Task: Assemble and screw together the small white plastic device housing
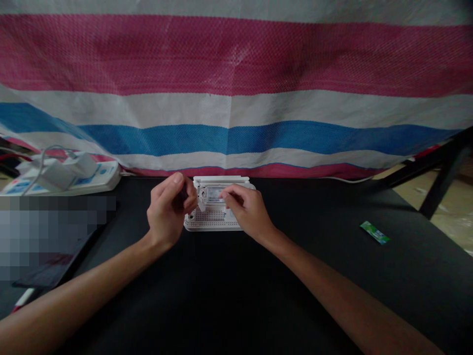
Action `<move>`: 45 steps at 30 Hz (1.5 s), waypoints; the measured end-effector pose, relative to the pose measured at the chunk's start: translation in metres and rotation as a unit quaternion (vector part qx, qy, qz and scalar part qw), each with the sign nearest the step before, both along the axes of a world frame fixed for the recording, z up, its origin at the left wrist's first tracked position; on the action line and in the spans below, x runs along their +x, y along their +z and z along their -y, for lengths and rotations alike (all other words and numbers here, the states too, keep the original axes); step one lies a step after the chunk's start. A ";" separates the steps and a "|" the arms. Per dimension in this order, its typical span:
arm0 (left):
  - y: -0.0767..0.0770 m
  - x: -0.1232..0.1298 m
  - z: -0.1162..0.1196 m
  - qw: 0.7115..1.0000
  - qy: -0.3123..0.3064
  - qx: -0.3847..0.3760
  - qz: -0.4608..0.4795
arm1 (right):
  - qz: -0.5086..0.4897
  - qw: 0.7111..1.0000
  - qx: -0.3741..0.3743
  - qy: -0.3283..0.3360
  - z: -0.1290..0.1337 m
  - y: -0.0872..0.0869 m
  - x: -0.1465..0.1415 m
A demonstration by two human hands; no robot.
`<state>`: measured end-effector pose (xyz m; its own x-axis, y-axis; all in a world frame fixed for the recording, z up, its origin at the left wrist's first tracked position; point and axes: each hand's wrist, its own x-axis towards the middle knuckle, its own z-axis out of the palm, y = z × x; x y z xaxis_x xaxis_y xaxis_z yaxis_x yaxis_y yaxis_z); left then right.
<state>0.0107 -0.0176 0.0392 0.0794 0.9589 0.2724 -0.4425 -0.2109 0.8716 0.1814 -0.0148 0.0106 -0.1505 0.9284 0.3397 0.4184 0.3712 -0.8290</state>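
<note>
A white router (210, 228) lies on the black table with its vented underside and printed label up, and its antennas (221, 179) are folded along the far edge. My left hand (168, 209) is curled closed at the router's left side, thumb uppermost. A small whitish piece (201, 206) shows just below its fingertips; whether the hand holds it I cannot tell. Over the router's right half is my right hand (249, 209), fingers bent and pressed together near the label. It covers that part of the router, and what its fingertips hold, if anything, is hidden.
On the left stands a white power strip (111, 175) with plugged-in chargers (55, 172) and cables. A dark tablet-like device (55, 268), partly pixelated, lies nearer. A green packet (374, 232) is at the right. Striped woven sheeting (229, 108) hangs behind the table.
</note>
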 end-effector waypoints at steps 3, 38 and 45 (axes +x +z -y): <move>0.000 0.001 0.000 1.000 0.000 -0.003 -0.004 | -0.007 1.000 -0.001 0.001 0.000 0.000 0.000; -0.004 0.001 0.000 0.999 -0.036 0.017 0.009 | -0.067 0.997 -0.038 0.017 -0.004 0.001 0.002; -0.006 0.000 -0.004 0.999 -0.044 0.019 0.008 | -0.078 0.996 -0.031 0.015 -0.007 -0.002 0.001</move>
<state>0.0106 -0.0137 0.0335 0.1593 0.9373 0.3100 -0.4745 -0.2027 0.8566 0.1826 -0.0081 0.0084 -0.1288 0.9444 0.3025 0.2721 0.3270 -0.9050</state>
